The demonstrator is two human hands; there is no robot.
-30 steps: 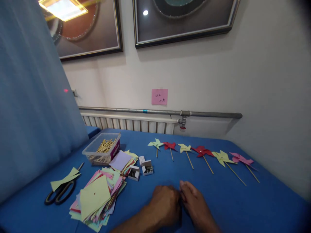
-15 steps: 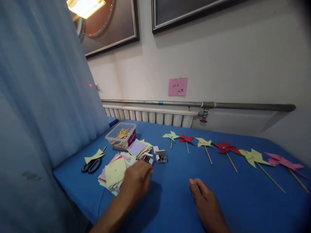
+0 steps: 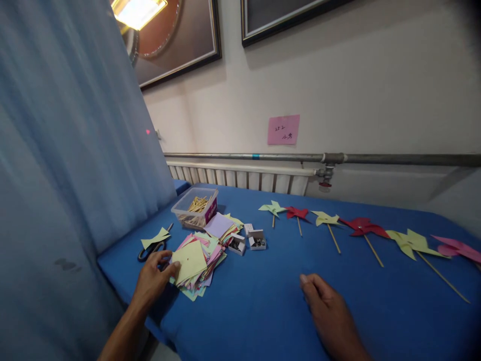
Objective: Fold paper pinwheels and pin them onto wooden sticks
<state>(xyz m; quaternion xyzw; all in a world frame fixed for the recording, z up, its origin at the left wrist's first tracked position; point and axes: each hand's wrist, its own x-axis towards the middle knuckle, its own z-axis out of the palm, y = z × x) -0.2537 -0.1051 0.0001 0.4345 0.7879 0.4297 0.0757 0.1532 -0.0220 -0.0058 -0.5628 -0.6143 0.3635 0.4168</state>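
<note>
We locate the yellow sheet (image 3: 190,259) on top of the paper stack (image 3: 210,254) at the left of the blue surface (image 3: 263,306); the left hand (image 3: 152,278) applies its grip to the sheet's left edge, pinching it with the thumb on top. The right hand (image 3: 330,313) lies well apart on the surface, grip loosely spread, holding nothing. Scissors (image 3: 150,249) lie just beside the left hand, and pinwheels (image 3: 363,226) line the far side.
</note>
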